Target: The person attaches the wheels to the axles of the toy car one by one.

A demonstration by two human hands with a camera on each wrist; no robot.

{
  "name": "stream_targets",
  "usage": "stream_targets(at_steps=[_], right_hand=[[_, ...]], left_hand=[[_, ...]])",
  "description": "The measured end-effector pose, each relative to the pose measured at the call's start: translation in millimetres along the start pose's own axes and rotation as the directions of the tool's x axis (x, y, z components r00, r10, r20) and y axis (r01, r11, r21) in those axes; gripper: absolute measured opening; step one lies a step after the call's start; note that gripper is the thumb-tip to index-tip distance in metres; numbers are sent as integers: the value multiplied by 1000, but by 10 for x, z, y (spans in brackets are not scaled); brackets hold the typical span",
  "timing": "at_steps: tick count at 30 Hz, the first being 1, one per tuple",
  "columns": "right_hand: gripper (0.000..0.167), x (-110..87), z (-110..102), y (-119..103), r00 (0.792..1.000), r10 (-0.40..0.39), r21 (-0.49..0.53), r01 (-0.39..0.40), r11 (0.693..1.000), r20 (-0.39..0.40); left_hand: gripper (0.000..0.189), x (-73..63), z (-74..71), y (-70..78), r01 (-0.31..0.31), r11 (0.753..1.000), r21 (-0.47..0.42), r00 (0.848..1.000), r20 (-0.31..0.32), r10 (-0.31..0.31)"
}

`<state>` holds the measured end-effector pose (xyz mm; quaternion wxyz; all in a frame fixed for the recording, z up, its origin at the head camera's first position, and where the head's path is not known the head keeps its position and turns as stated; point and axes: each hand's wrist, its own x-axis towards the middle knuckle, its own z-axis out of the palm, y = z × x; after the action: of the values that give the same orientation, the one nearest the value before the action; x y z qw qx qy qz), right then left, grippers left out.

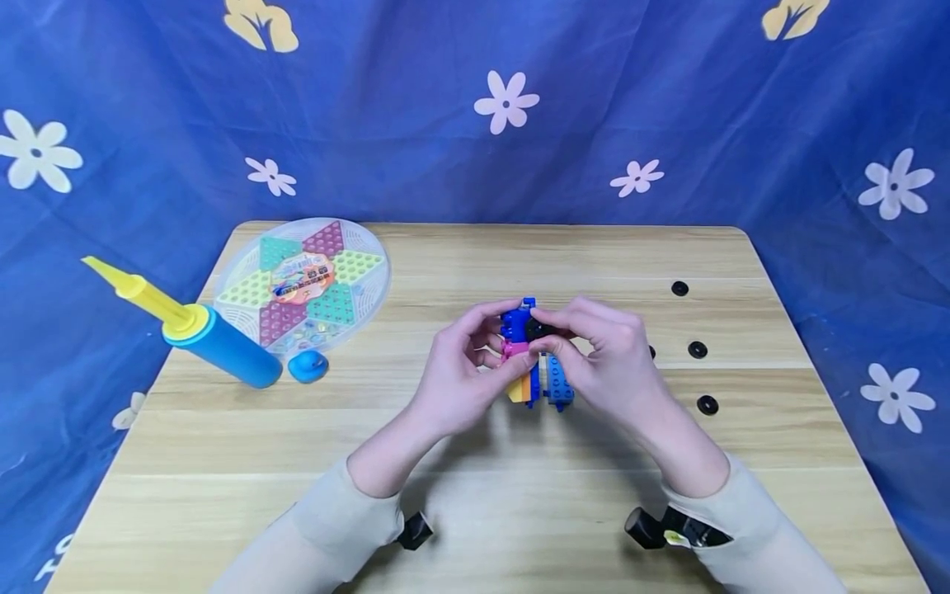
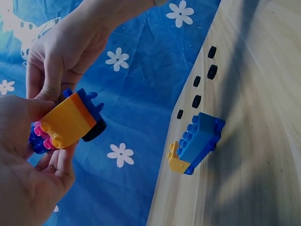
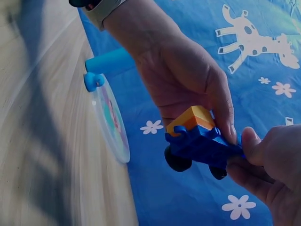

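A toy block car (image 1: 519,338) with a dark blue base and pink, yellow and orange blocks is held up above the table. My left hand (image 1: 469,363) grips it from the side, fingers curled round its body. At its other side, my right hand (image 1: 604,351) pinches a small black wheel (image 1: 538,328) between thumb and fingers, close against the car's blue part. In the right wrist view, a black wheel (image 3: 178,158) shows on the blue base near the orange block (image 3: 192,121). My right fingertips partly cover the base's other end.
A second block vehicle (image 2: 200,139), blue with a yellow block, stands on the table below the hands. Several loose black wheels (image 1: 697,350) lie to the right. On the left are a round game board (image 1: 364,301), a blue and yellow pump (image 1: 230,351) and a small blue object (image 1: 308,365).
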<state>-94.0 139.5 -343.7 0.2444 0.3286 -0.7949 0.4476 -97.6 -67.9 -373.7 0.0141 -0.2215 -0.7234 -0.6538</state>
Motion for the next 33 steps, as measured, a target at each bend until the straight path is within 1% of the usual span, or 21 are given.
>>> stream_targets(at_steps=[2,5,7,9,12,15,18,20,22,26,30,33], right_hand=[[31,-12,4,16,1000,-20,-27,20,999,4],[30,-23,4,28,998,-64,-65,64,996,-2],[31,-29,6,36,994,-111,-108,110,988,-3],[32,-33,6,47,989,-150,-142,148,979,2],[33,-35,-2,63,988,-157,-137,157,978,13],[32,-43,-14,67,993,-119,-62,118,991,-1],[29,-48,-26,45,994,-104,-38,104,994,-21],[29,-42,-29,21,995,-95,-32,94,995,-35],[29,-35,-32,-1,996,-84,-24,83,996,-41],[34,-30,-34,-13,997,-64,-8,64,998,-46],[36,-42,-25,7,998,-50,-2,50,999,-41],[35,-52,-12,14,998,-46,9,46,999,-36]], left_hand=[[56,-1,0,4,-12,1000,29,1000,0,12],[55,1,0,26,-57,993,107,998,6,57],[55,5,-1,43,-87,985,148,996,12,86],[56,9,-2,56,-103,980,170,995,15,101],[56,13,-2,64,-99,982,162,995,19,98],[55,14,6,63,-101,983,154,995,28,98],[55,18,15,61,-116,984,137,993,34,113],[56,19,21,56,-109,990,90,994,35,107],[56,17,23,49,-90,995,31,995,34,89],[62,8,18,29,-44,997,-60,999,28,46],[59,2,0,12,-41,998,-52,999,8,42],[48,8,-11,11,-50,998,-31,999,0,50]])
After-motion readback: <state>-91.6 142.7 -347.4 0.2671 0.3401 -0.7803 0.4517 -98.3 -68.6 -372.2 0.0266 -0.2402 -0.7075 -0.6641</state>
